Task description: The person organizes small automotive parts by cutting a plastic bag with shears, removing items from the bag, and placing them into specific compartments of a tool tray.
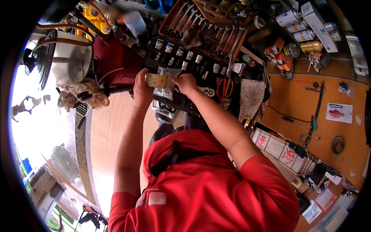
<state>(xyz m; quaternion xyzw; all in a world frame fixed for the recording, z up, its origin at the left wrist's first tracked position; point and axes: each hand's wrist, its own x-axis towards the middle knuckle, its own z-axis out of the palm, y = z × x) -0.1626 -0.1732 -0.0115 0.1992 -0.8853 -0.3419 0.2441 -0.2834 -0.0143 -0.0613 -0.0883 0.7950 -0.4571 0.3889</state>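
Observation:
My left hand (142, 92) grips the left end of a small tan packet (155, 81), with the thumb along its edge. A crinkled clear plastic bag (167, 92) lies around the packet's right part. My right hand (186, 83) pinches the bag and packet from the right. Both hands are over the near edge of a black socket-set case (150, 53), where several chrome sockets (179, 51) stand in rows. Just right of my right hand is a ratchet head (208, 91). Pliers with red and yellow handles (222, 88) lie beyond it.
Behind the sockets, a brown case holds several combination wrenches (185, 18), with a dirty cloth (192, 38) across some. A stained cloth (251, 97) hangs at the right. Left are a red casing (118, 59), a metal drum (71, 62) and an orange hose (65, 42).

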